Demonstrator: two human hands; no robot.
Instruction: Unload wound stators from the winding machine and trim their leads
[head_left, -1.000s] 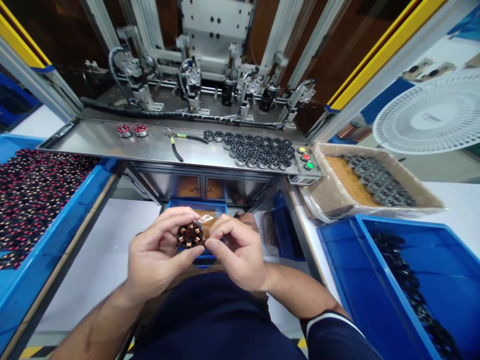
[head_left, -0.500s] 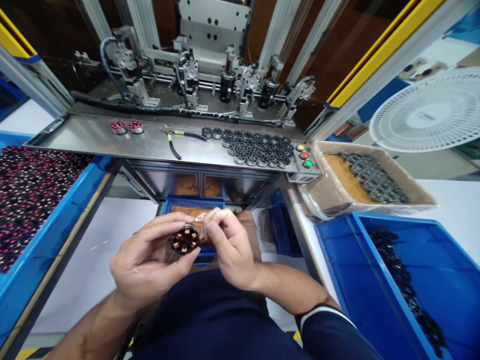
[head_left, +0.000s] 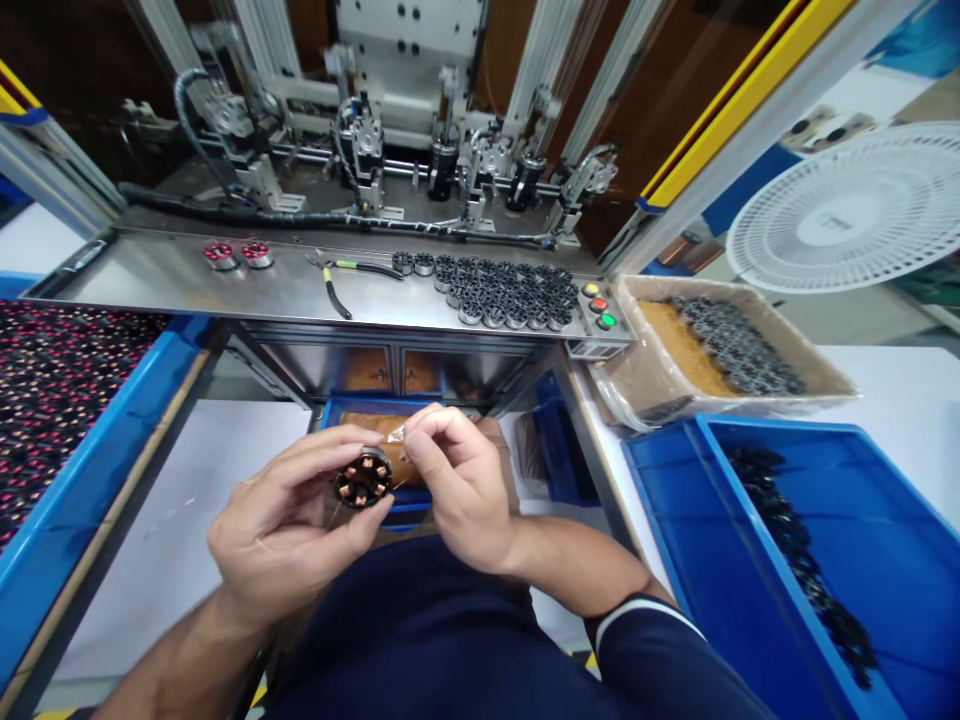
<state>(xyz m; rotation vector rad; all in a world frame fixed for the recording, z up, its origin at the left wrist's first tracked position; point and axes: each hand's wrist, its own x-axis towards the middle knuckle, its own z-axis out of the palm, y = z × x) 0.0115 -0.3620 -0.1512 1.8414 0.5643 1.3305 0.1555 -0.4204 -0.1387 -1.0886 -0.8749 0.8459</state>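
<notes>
Between the thumb and fingers of my left hand [head_left: 289, 510] is a round motor stator [head_left: 364, 478]. Copper windings show around its dark inner ring, and its face is tilted up toward me. A thin wire end sticks out near its lower right side. Just right of the stator, my right hand [head_left: 461, 480] is closed in a pinch. Whatever lies between those fingertips is too small to make out. Behind both hands, a blue bin [head_left: 337, 408] holds brown paper and some clear plastic.
On the metal ledge [head_left: 289, 300] are two red-wound stators [head_left: 238, 256], cutters [head_left: 337, 285] and many black stator cores [head_left: 510, 290]. A button box [head_left: 600, 305] stands at the ledge's right end. Stators fill the left blue bin [head_left: 161, 370]. On the right are a carton [head_left: 637, 385], a blue bin [head_left: 847, 500] and a fan [head_left: 832, 220].
The view has shifted slightly, so the bench appears a little further left. My left hand still holds the stator, turned slightly, and my right hand stays pinched beside it.
</notes>
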